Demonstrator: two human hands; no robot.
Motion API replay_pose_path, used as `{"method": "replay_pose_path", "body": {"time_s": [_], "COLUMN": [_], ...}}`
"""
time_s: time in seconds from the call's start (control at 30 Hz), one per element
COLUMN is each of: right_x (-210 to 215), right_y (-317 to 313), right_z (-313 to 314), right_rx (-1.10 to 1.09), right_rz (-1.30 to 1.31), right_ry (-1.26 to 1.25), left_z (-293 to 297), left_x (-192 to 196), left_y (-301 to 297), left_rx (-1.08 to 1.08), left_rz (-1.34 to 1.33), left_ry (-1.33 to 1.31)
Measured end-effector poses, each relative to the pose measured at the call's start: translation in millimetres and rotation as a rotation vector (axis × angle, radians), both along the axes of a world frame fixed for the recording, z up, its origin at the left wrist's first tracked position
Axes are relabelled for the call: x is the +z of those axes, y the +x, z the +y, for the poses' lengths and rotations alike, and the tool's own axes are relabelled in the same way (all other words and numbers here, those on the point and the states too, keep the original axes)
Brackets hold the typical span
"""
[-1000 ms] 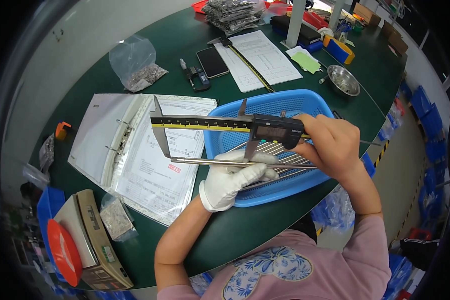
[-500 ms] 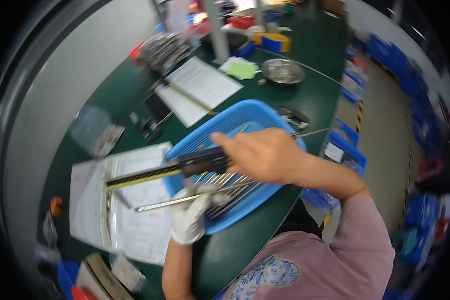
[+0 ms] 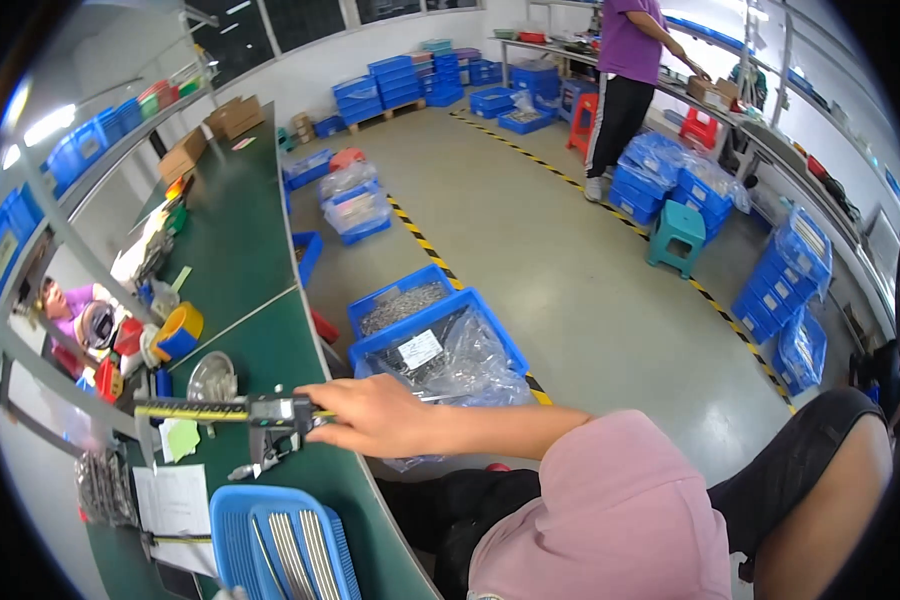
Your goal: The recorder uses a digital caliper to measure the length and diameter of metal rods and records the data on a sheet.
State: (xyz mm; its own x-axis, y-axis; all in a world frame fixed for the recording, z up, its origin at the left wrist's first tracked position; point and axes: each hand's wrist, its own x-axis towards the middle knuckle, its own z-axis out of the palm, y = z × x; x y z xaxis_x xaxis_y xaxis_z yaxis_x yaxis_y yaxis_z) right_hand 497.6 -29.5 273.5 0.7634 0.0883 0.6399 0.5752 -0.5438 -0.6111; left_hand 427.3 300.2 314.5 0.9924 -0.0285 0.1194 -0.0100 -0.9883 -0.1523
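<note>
My right hand [image 3: 370,415] is closed around a digital caliper [image 3: 270,412], its scaled beam pointing left over the green table [image 3: 235,290]. Below it stands a light blue plastic basket [image 3: 228,510] with several thin metal rods [image 3: 295,545] lying in it. A bit of pale glove at the lower edge, beside the basket, looks like my left hand [image 3: 232,593]; the rest of it is cut off. Another small grey-black tool [image 3: 255,468] lies on the table just under the caliper.
A metal bowl [image 3: 212,378] and a yellow-and-blue tape roll [image 3: 178,332] sit beyond the caliper. Papers [image 3: 165,500] lie left of the basket. Blue bins [image 3: 485,320] with bagged parts stand on the floor by the table. Across the aisle are a co-worker [image 3: 630,50] and a green stool [image 3: 677,235].
The view has swung up and right toward the aisle. My right hand still holds the caliper, now away from the basket. The gloved left hand, earlier holding a metal rod, has mostly left the picture.
</note>
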Motion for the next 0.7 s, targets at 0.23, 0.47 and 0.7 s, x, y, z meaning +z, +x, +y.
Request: {"method": "replay_pose_path", "body": {"time_s": [0.23,0.47,0.7], "right_x": [-11,-21,-19], "right_y": [-10,-8,-6], "right_z": [-40,-49,-40], "right_rx": [-0.131,-0.162,-0.126], "right_rz": [0.163,0.195,0.210], "right_ry": [0.063,0.025,0.013], "left_z": [-20,-18,-63], "left_x": [-36,-45,-26], "left_y": [33,33,6], "left_rx": [0.065,0.074,-0.075], "left_rz": [0.444,0.335,0.385], "left_ry": [0.197,0.197,-0.033]}}
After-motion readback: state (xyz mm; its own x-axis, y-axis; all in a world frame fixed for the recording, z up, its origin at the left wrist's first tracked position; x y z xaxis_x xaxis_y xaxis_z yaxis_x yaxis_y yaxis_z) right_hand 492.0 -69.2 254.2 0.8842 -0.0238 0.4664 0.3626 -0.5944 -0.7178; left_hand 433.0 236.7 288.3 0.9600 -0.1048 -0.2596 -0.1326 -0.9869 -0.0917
